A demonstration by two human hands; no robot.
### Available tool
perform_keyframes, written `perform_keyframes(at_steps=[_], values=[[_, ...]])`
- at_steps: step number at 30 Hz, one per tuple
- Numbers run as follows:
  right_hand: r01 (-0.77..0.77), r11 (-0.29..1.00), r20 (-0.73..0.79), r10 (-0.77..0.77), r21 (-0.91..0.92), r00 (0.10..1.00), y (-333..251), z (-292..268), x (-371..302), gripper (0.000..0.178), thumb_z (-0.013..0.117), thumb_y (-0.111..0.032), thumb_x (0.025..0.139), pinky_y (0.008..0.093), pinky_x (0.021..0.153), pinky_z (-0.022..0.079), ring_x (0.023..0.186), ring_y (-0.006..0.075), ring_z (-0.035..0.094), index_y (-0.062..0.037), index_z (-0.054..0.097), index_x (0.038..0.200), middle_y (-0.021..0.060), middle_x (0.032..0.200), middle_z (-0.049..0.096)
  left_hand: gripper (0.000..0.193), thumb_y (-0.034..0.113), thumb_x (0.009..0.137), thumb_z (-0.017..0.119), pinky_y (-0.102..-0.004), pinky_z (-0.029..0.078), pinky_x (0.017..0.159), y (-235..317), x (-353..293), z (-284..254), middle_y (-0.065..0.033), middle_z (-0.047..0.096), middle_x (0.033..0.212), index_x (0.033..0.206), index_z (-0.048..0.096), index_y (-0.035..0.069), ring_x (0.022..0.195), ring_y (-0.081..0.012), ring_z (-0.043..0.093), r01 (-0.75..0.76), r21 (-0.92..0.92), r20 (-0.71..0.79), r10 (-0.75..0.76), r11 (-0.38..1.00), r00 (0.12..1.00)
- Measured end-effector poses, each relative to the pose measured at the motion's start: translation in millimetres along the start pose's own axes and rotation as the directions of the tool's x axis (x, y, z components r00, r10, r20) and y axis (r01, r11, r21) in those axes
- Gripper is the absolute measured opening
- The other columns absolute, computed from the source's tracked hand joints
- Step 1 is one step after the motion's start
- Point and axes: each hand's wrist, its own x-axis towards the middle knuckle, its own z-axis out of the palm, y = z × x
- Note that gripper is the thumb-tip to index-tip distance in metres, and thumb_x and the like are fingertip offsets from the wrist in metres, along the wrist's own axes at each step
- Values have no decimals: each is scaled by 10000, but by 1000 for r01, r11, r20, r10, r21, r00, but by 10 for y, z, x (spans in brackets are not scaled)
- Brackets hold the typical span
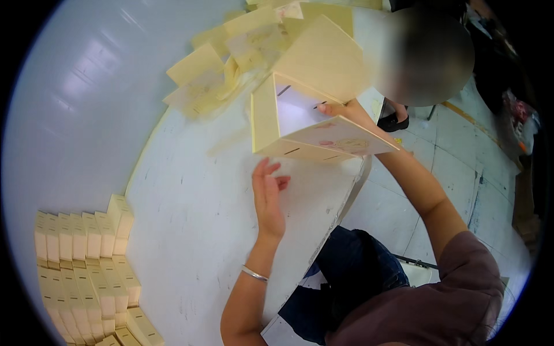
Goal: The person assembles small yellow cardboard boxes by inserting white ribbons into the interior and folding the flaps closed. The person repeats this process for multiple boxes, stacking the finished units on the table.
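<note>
A cream cardboard box [265, 118] is held tilted above the white table, its pale inside facing me. Dark slots show on its walls, and one flap [343, 137] carries a pinkish floral print. A wide plain panel [323, 55] stands up behind the opening. My right hand [352, 112] grips the box at its right side, thumb over the inner edge and the other fingers hidden behind the card. Just below the box's near left corner, my left hand [269, 196] is raised with slightly curled, parted fingers, holding nothing. A silver bracelet [254, 273] circles the left wrist.
Flat cream cards with floral print [231, 57] lie spread at the table's far side. Rows of finished-looking cream boxes [86, 277] stand at the lower left. The white table [190, 230] ends at a worn edge on my right. Another person [427, 57] is at the far right.
</note>
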Motion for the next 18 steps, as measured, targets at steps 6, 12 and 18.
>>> perform_keyframes(at_steps=[6,12,18], values=[[74,986,-218,-40,151,975,145,-95,-23,445,701,-121,732,260,770,424,910,137,525,-5,492,1106,51,998,561,310,166,904,440,-284,405,835,-85,-51,106,-90,500,1090,1188,416,44,910,-141,483,-97,261,91,75,960,993],[-37,942,-195,107,332,975,27,26,-114,439,700,-101,729,268,717,477,860,145,564,-7,482,1098,76,981,566,299,165,905,445,-285,403,847,-103,-47,70,-93,509,1055,1173,426,34,978,-147,476,-64,201,81,48,977,996],[-31,929,-184,105,368,977,-7,33,-138,439,690,-87,733,264,702,489,850,149,576,9,477,1104,90,983,571,314,187,887,483,-274,405,818,-121,-47,90,-91,533,1036,1156,453,27,879,-135,496,-91,198,57,82,976,995]])
